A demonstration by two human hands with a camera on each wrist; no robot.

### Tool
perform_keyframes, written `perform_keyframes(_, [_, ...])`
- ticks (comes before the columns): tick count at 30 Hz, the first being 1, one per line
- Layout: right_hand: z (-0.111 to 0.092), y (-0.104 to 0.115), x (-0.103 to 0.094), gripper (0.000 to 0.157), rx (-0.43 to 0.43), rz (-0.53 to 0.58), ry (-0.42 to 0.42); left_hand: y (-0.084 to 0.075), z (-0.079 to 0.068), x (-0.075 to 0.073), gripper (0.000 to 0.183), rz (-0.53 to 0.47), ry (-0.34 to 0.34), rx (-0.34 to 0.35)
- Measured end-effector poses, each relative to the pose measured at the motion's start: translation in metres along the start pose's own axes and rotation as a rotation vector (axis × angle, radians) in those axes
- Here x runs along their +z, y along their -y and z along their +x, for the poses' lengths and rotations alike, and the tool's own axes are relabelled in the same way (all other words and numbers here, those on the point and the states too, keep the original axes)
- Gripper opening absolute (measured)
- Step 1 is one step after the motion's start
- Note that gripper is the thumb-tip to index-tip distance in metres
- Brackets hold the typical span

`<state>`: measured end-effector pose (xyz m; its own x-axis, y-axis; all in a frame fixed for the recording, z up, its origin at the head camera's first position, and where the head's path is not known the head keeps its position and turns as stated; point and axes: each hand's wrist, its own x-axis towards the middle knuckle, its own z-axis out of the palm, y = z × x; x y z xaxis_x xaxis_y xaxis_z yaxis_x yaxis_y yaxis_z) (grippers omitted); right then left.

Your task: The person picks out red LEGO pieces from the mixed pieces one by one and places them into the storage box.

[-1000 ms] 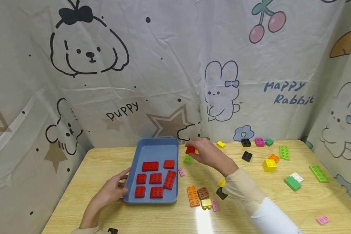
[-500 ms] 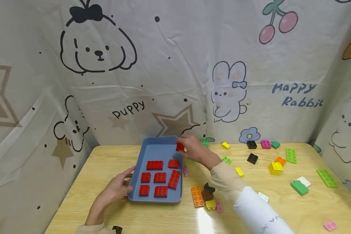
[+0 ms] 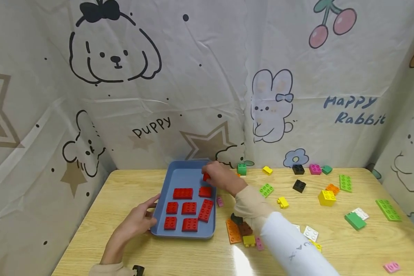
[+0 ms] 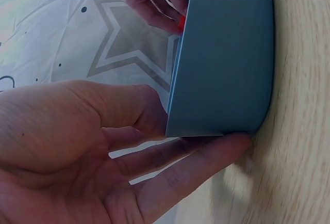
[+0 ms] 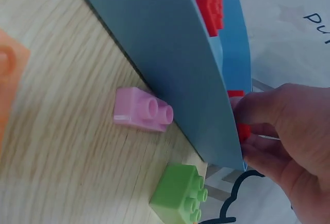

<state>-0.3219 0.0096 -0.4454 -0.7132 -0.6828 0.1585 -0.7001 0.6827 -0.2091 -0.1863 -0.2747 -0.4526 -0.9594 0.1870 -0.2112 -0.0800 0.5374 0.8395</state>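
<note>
A blue tray (image 3: 181, 234) lies on the table with several red toy bricks (image 3: 183, 193) inside, studs up. My left hand (image 3: 137, 219) grips its left side; in the left wrist view the thumb sits at the rim and fingers (image 4: 206, 162) lie along the outer wall. At the far right corner my right hand (image 3: 224, 178) pinches another red brick (image 3: 206, 177) between thumb and fingers, low within the tray walls. The right wrist view shows this brick (image 5: 244, 131) partly hidden by the fingers and the tray wall.
Beside the tray's right wall are a pink brick (image 5: 142, 110) and a light green brick (image 5: 178, 193). Orange (image 3: 233, 232), brown and gold-yellow bricks (image 3: 249, 240) lie near the right forearm. More coloured bricks, such as a yellow cube (image 3: 326, 197), spread rightward. A printed curtain (image 3: 207, 96) hangs behind.
My right hand has carried the red brick left from beside the tray, over its right wall, and down into the far right corner. The left hand stays at the tray's side.
</note>
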Motion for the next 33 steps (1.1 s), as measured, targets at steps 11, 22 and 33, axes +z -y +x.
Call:
perform_keyframes(11, [0.011,0.005,0.011,0.003,0.026,-0.022,0.073,0.002,0.001,0.000,0.081,-0.008,0.006,-0.003])
perform_keyframes(22, [0.013,0.008,0.011,0.006,0.042,-0.002,0.106,0.003,-0.001,-0.003,0.081,-0.007,0.005,0.012])
perform_keyframes(33, [0.011,0.006,0.014,0.018,0.042,0.062,0.089,0.002,-0.002,-0.002,0.079,0.028,-0.010,0.039])
